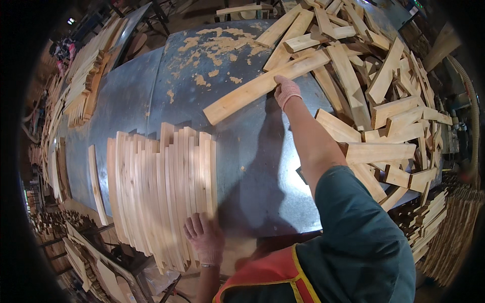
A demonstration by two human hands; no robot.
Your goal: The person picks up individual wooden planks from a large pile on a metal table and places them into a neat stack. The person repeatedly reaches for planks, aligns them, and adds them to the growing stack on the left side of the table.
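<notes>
My right hand [287, 92], in a pinkish work glove, grips the near edge of a long pale wooden board [262, 88]. That board slants across the metal table, its far right end against a heap of loose boards. At the near end of a row of narrow boards standing on edge [161, 187], my gloved left hand [204, 237] rests on the rightmost ones. Its fingers are slightly apart and grip nothing. The row's ends are uneven.
A jumbled heap of wooden boards [389, 116] covers the table's right side. Wood shavings [217, 43] lie on the far part of the metal tabletop [252, 166]. One thin board [97, 184] stands left of the row. More stacked boards [88, 76] sit far left.
</notes>
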